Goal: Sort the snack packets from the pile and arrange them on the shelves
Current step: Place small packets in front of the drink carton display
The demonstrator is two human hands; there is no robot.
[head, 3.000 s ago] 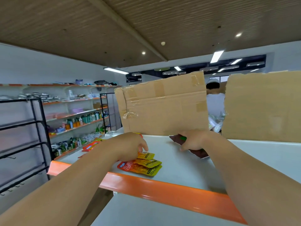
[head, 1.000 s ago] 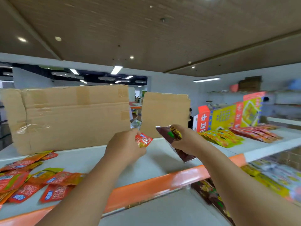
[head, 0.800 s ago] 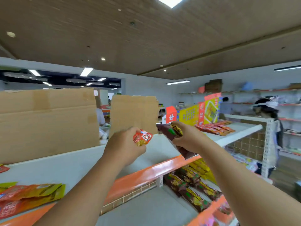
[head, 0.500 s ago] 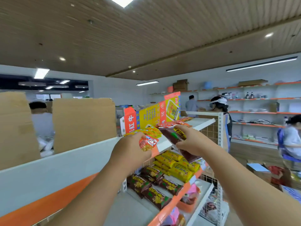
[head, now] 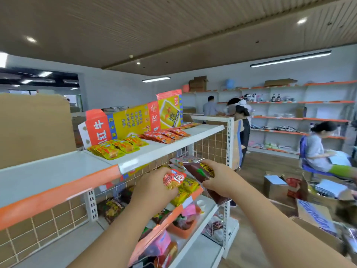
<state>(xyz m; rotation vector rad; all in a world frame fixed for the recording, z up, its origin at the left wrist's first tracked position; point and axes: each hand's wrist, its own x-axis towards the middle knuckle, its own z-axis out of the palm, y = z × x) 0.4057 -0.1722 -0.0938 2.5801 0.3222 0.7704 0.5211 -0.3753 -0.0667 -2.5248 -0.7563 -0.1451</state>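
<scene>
Left hand: centre of frame, fingers curled round a small red packet.
Right hand: just right of it, fingers pinching a dark brown packet.
Top shelf: left of frame, carrying yellow packets and red-orange packets in rows.

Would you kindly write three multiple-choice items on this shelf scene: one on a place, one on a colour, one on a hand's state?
1. The yellow packets lie: A on the top shelf; B on the floor; C in a carton.
2. The right hand's snack bag is: A blue; B dark brown; C white.
3. The left hand: A hangs empty; B presses the floor; C grips a red packet.
Key: A, they lie before the display box; B, its wrapper is brown; C, fingers curl round it.
</scene>
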